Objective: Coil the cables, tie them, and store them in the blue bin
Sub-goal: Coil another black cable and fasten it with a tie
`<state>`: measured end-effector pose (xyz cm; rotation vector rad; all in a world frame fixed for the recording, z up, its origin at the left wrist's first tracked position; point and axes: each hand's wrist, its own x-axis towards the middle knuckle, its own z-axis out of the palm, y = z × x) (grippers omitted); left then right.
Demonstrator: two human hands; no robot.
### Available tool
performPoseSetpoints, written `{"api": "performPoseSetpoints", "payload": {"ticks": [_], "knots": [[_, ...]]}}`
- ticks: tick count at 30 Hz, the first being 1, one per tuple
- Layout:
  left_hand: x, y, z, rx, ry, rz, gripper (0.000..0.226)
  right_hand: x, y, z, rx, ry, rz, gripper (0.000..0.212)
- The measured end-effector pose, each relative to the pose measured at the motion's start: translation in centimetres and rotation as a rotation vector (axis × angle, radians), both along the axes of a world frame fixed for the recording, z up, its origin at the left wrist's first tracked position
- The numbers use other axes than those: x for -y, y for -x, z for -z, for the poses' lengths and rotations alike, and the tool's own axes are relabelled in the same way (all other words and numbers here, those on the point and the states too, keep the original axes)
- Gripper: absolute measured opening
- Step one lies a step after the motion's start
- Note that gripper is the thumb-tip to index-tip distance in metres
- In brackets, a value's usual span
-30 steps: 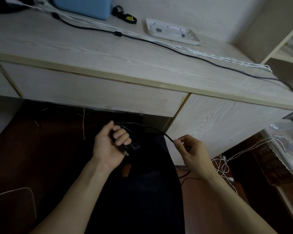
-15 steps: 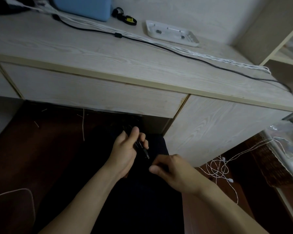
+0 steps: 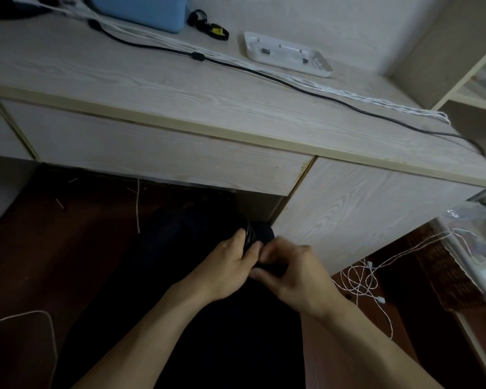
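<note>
No text, label or number can be read anywhere

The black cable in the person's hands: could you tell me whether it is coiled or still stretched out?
Coiled. The black cable shows as bunched loops gripped between the left hand and right hand; no tie is visible.

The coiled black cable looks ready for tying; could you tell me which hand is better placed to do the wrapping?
Probably the right hand: the left hand grips the coiled black cable, while right fingers pinch at its lower end.
</note>
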<state>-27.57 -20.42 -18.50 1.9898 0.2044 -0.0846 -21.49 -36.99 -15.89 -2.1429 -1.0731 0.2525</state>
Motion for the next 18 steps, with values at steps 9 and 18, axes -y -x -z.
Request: {"api": "performPoseSetpoints", "payload": {"ticks": [9,18], "knots": [[-0.8,0.8,-1.0,-0.164,0.575,0.293,0.05,0.6,-1.3,0.2,-0.074,-0.068,0.137,0.052],[-1.3,0.4,-1.5,-0.222,1.357,0.044,0.045,-0.5,-0.1,-0.3,-0.595,-0.26,0.089,0.028]]}}
